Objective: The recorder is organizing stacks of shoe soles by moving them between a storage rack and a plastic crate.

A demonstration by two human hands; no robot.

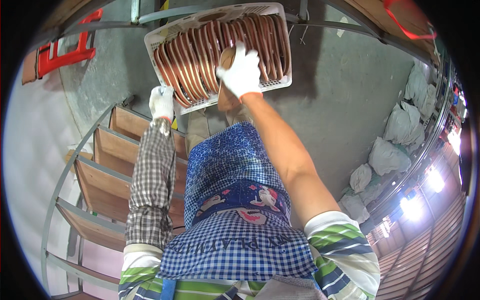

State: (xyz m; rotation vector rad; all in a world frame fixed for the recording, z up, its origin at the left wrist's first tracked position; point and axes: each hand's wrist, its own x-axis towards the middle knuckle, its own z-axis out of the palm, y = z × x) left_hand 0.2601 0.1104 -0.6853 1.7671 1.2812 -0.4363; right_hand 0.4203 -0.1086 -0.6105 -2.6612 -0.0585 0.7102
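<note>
A white plastic basket (pixel 152 50) with slotted walls holds a tight row of brown shoe soles (pixel 197 62) standing on edge, their edges light and dark. My right hand (pixel 243 72), in a white glove, is at the basket's near side. It grips one tan-brown shoe sole (pixel 228 101), which shows both above and below the glove and overhangs the near rim. My left hand (pixel 161 103), also gloved in white, is closed beside the basket's near left corner. Its fingertips are hidden, so whether it grips the rim cannot be told.
Wooden shelves in a curved-looking metal rack (pixel 107 175) stand at my left. A red plastic stool (pixel 75 52) is at the far left. Several pale sacks (pixel 387 155) line the right side. Metal frame bars (pixel 175 14) run behind the basket, above the grey floor (pixel 350 90).
</note>
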